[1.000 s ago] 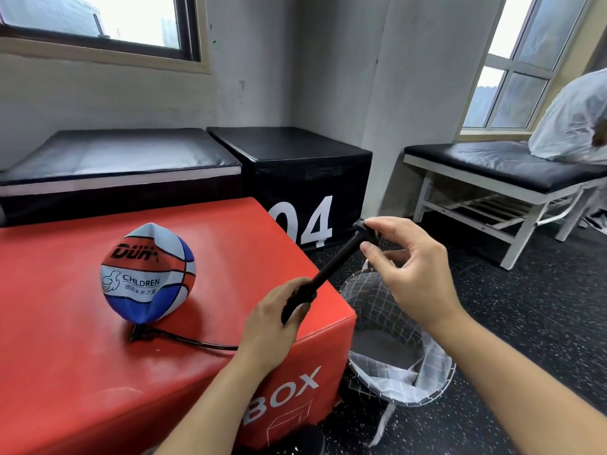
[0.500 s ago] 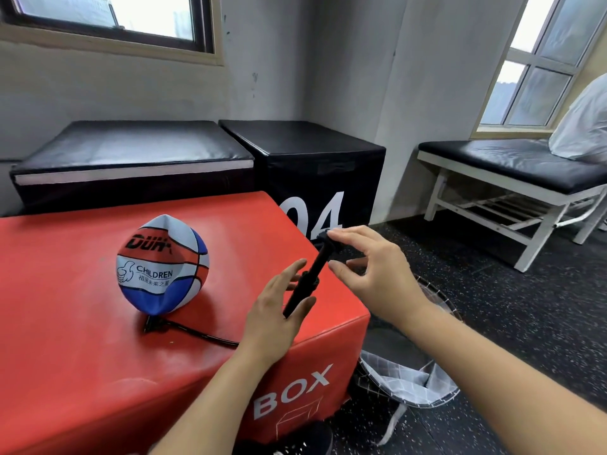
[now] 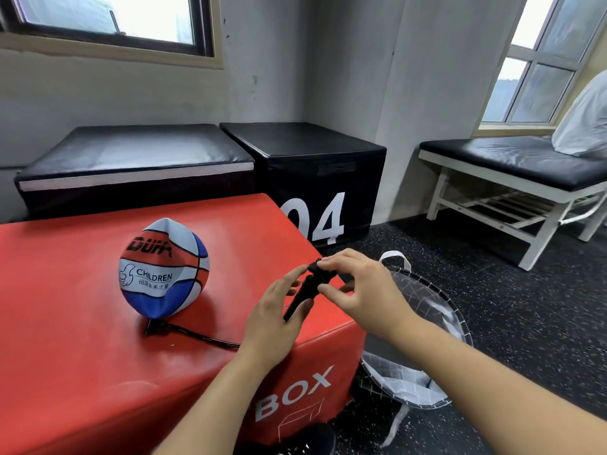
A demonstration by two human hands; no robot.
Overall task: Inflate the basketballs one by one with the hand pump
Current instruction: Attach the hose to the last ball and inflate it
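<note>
Basketball, half-flat and creased, sits on the red box, a black hose running from under it toward the left hand. That hand cradles the hand pump with fingers nearly straight. Right hand pinches the pump's top. Mesh basket beside the box.

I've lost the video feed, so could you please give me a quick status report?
Left hand steadies hand pump. Right hand pinches its handle. Basketball half-flat, hose attached. Nothing in the way.
</note>
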